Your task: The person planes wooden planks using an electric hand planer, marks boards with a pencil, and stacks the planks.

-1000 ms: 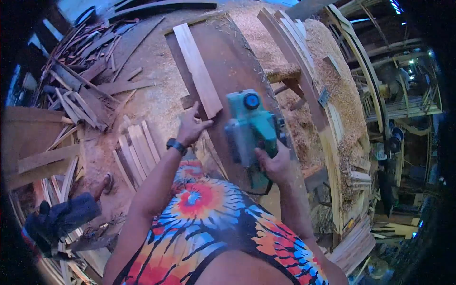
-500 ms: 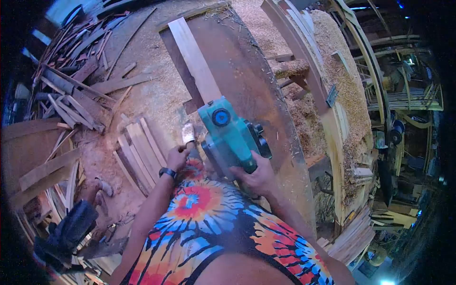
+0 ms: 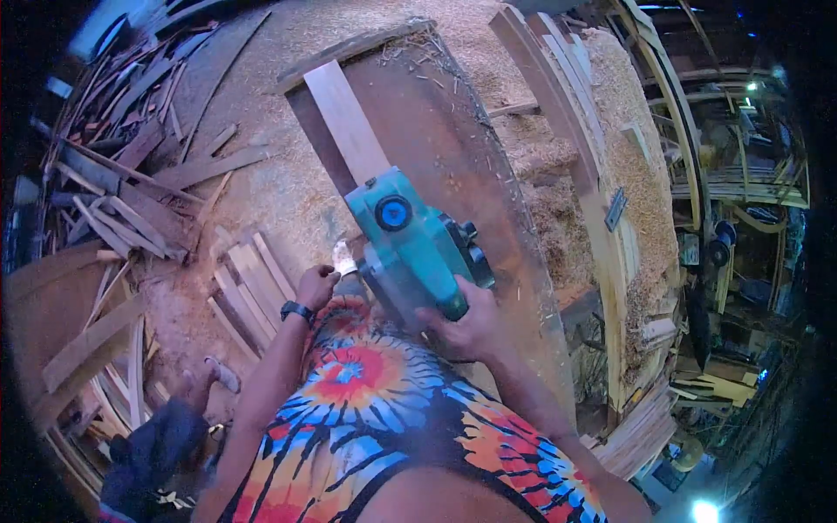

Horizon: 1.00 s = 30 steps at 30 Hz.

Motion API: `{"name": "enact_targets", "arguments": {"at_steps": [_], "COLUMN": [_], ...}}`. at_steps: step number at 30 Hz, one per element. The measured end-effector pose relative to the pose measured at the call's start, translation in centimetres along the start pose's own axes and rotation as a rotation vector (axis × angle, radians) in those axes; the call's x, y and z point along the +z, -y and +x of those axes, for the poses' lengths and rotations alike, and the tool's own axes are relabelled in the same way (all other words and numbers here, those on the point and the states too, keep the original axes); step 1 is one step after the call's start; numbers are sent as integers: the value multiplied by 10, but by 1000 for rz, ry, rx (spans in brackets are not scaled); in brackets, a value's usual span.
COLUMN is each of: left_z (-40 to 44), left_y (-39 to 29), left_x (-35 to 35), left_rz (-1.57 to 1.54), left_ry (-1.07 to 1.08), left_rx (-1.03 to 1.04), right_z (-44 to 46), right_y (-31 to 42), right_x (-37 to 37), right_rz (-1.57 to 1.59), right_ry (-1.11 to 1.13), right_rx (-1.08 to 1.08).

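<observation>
A green electric planer [image 3: 418, 248] with a blue round knob rests on a pale wooden board [image 3: 349, 118]. My right hand [image 3: 471, 322] is wrapped round the planer's rear handle. The board lies lengthwise on a brown workbench [image 3: 462, 174], its far part showing ahead of the tool. My left hand [image 3: 316, 286] hangs beside the bench with its fingers curled, and I see nothing in it. Just past its fingertips shows a whitish thing [image 3: 343, 258], possibly a shoe, low down beside the planer.
A wooden strip [image 3: 357, 52] crosses the bench's far end. Several cut boards [image 3: 253, 283] lie on the ground at left, near scrap wood [image 3: 131, 209]. Another person [image 3: 166, 436] is at lower left. Long planks [image 3: 567, 131] and heaped shavings [image 3: 628, 113] stand right of the bench.
The planer has moved forward along the board with my right hand, so less board shows ahead of it. My left hand stays curled at the side. The view has shifted slightly.
</observation>
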<state>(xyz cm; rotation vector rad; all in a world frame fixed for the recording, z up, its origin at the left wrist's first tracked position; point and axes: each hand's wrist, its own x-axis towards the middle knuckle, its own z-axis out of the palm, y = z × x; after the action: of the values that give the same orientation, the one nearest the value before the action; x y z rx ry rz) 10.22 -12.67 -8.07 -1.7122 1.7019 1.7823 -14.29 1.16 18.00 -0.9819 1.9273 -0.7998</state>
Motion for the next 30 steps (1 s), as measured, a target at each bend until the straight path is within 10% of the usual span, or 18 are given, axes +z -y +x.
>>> {"name": "enact_targets", "arguments": {"at_steps": [22, 30], "left_z": [22, -25], "left_y": [5, 52], "left_x": [-54, -43], "left_rz": [-168, -61], "left_ry": [-46, -145], "left_rx": [-36, 32], "right_z": [321, 206], "right_y": [129, 103], "right_x": [35, 23], "right_rz": [-7, 9], "right_ry": [-71, -35], "right_rx": [-446, -369]}}
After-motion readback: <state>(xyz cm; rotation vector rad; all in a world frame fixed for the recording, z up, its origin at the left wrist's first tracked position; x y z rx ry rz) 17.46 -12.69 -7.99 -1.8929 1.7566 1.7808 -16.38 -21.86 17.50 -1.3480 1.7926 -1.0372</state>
